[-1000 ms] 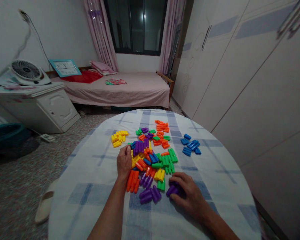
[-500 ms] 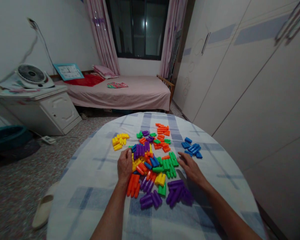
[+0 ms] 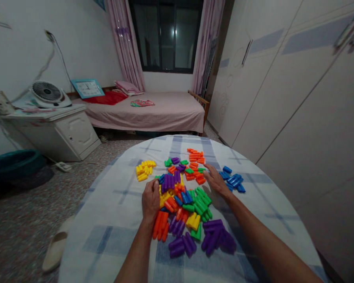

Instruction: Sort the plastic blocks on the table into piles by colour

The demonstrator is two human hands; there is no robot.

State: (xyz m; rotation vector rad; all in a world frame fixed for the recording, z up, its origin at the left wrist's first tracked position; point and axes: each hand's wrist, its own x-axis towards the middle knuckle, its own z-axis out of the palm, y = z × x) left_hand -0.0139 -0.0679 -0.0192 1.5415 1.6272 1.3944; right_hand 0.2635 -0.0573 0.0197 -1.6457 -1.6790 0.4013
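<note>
While the left hand [image 3: 150, 200] curls into colored plastic blocks [image 3: 199, 202], grip unclear, the open right hand [image 3: 216, 181] rests beside them on the checked tabletop [image 3: 112, 212].

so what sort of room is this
Most likely a bedroom in a home: a bed with a pink cover sits under the window, tall white wardrobe doors line the right side, and a small electric fan stands on a white cabinet.
</note>
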